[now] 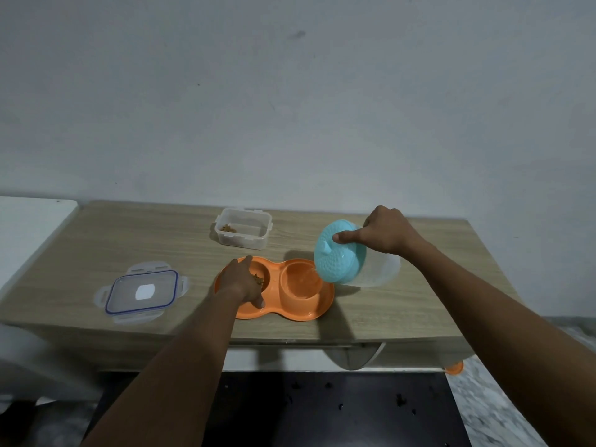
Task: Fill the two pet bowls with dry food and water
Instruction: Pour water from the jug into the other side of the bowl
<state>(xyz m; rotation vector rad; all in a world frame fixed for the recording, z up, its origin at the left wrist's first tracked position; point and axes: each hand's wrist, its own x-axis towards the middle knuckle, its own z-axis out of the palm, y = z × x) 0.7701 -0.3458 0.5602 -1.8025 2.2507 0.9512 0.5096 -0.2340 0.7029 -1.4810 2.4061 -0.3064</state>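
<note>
- gripping a jug [371, 269] with the right hand [387, 232]: fingers curled round its clear body, thumb pressed flat on the blue-green lid [340, 256].
- holding that jug tipped over on its side, top toward the left, just above the right end of the orange pet dish [290, 312].
- letting a thin line of water [310, 271] fall into the right bowl [301, 285], with a little water already at the bottom.
- resting the left hand [240, 282] over the left bowl [265, 269]: fingers mostly straight and reaching to the far edge, thumb down on the near edge, not wrapped round anything.
- showing some brown bits of dry food [259, 280] in the left bowl, just beside that hand.
- both bowls joined in the one dish, sitting near the front middle of the wooden table [129, 233].
- behind the dish, near the wall: a clear food box [245, 235], open, with only a few brown bits in one corner.
- to the left of the dish, well apart: a clear box top [142, 291] with a blue rim, lying flat.
- below the table: a dark mat [322, 411] with small dark specks on it.
</note>
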